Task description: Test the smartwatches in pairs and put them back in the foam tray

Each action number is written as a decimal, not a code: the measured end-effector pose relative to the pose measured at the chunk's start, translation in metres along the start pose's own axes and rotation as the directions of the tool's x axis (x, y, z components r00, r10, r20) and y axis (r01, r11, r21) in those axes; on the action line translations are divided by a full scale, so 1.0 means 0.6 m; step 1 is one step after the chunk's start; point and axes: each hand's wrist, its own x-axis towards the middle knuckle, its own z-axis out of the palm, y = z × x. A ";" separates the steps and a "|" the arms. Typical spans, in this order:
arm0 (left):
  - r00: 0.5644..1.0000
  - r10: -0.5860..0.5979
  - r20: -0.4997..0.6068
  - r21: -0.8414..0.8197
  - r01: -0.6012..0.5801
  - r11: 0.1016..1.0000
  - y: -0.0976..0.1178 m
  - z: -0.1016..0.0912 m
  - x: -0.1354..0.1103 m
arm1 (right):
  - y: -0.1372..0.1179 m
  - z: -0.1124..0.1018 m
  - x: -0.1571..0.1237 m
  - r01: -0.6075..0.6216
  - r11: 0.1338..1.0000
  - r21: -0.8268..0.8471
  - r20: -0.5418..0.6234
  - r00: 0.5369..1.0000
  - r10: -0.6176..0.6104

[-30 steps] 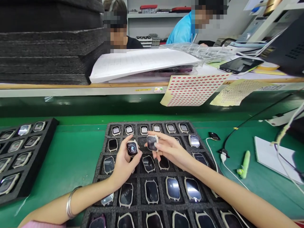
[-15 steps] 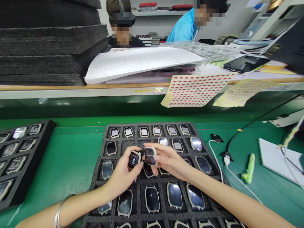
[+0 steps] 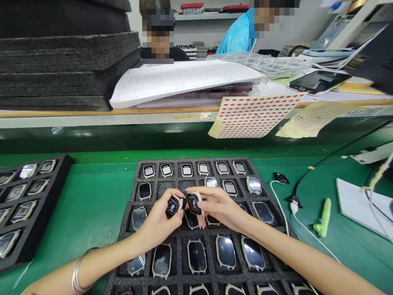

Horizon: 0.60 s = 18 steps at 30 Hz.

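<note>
My left hand [image 3: 164, 219] is closed around a strapless smartwatch [image 3: 173, 207] whose dark screen shows a small lit picture. Just beside it, my right hand [image 3: 218, 207] grips a second smartwatch [image 3: 194, 203] by its pale case, thumb on the edge, and its screen is lit too. The two watches are held close together; whether they touch I cannot tell. Under both hands lies a black foam tray [image 3: 176, 242], its compartments holding several pale-framed watches, such as one with a dark screen [image 3: 197, 257]. My fingers hide some of the middle compartments.
Another foam tray with watches [image 3: 46, 205] lies at left. To the right are a white cable [image 3: 316, 237], a small black charger [image 3: 281, 178], a green cutter-like tool [image 3: 324, 217] and white paper [image 3: 365, 205]. A shelf edge [image 3: 147, 118] crosses ahead; two people are beyond it.
The watch in my right hand has turned slightly, and its screen now shows a lit picture like the left one's. My left thumb has drawn back a little from between the watches.
</note>
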 end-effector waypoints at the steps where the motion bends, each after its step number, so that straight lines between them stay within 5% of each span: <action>1: 1.000 0.002 0.006 0.006 -0.002 1.000 0.000 0.000 0.000 | 0.000 0.000 0.000 0.000 1.000 -0.003 -0.003 1.000 0.000; 18: 0.996 0.083 -0.021 0.102 -0.081 0.992 0.006 -0.006 0.004 | -0.001 -0.002 -0.001 0.005 1.000 -0.031 0.003 1.000 -0.005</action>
